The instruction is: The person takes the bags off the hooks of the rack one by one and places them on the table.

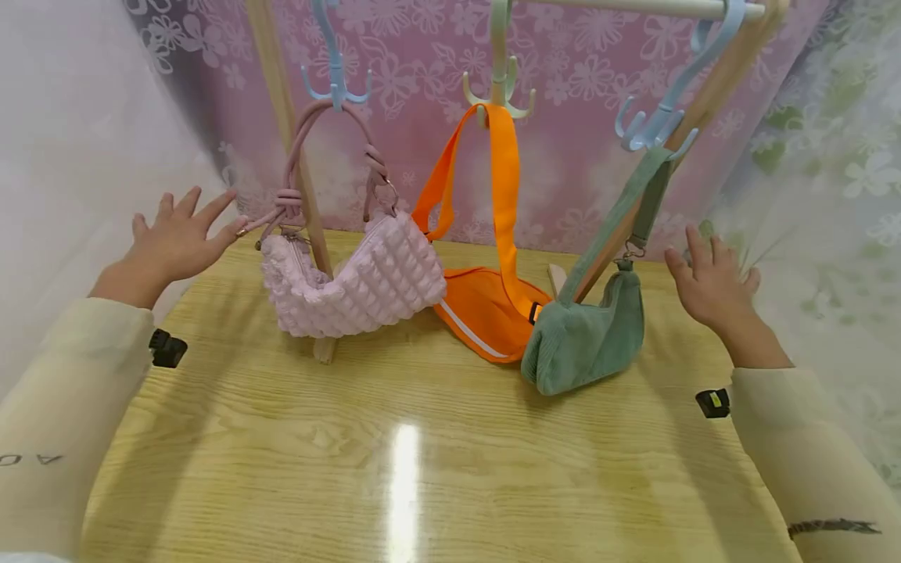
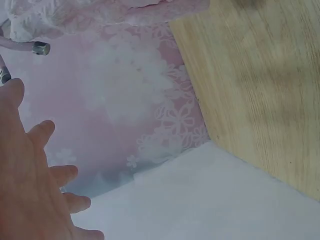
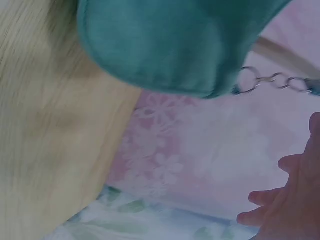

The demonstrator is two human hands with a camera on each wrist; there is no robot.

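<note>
Plainly, in the head view, both hands were spread and held nothing: the left hand (image 1: 179,238) beside the pink bag (image 1: 359,285), the right hand (image 1: 718,285) near the green bag (image 1: 591,336). These and the orange bag (image 1: 486,309) between them hung from hooks (image 1: 336,86) over the table (image 1: 281,453). All looked light and soft, the puffy pink one likely to sag if squeezed; the straps (image 1: 504,180) seemed the surest hold, just under the hooks. In the left wrist view, the thumb (image 2: 15,92) lay by a metal strap tip (image 2: 4,75); contact could not be told. In the right wrist view, the fingers (image 3: 265,196) stood apart from the green bag, whose thin rings (image 3: 266,79) probably deserved a gentle pull.
</note>
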